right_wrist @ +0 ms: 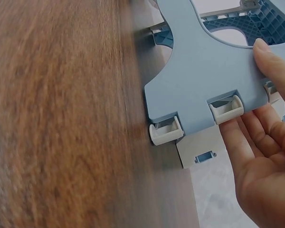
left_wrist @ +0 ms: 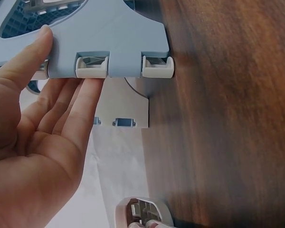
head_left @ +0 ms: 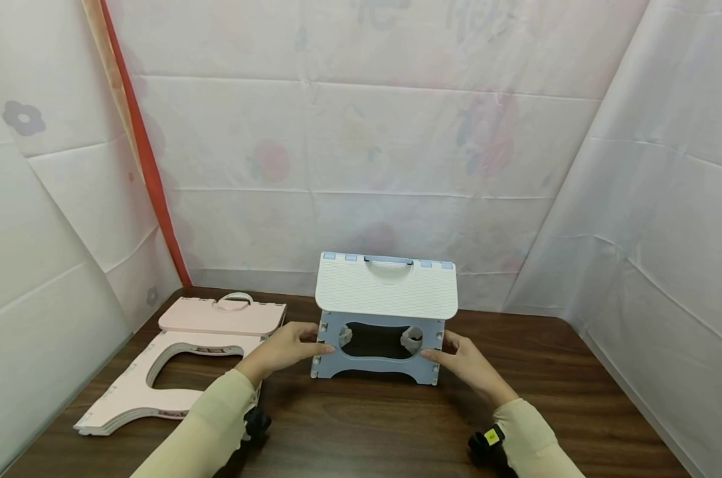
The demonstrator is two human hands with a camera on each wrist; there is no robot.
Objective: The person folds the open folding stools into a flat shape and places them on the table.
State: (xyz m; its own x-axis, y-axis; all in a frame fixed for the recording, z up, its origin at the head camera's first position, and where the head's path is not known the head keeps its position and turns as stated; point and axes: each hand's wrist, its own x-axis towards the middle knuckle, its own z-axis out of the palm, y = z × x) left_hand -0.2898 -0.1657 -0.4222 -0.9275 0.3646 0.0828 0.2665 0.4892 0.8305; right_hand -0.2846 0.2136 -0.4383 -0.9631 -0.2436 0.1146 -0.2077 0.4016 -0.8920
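Note:
A folding step stool point(head_left: 387, 289) with a white textured top and light blue leg panels stands on the brown table. Its top slopes down toward me, with a carrying handle slot along the far edge. My left hand point(head_left: 291, 345) grips the left edge of the front leg panel point(left_wrist: 118, 38), thumb on the face and fingers behind. On the opposite edge, my right hand point(head_left: 465, 362) holds the same panel, its thumb point(right_wrist: 268, 54) beside the oval cutout. White hinge clips point(right_wrist: 166, 130) line the panel's side edges. Behind, white rear parts show through the cutout.
To the left, a pale pink folding stool point(head_left: 121, 398) lies folded flat, its handle toward the back, close by my left forearm. White printed sheeting point(head_left: 361, 146) hangs behind the table point(head_left: 361, 431) and along both sides. A red strip point(head_left: 139, 146) runs down the back left.

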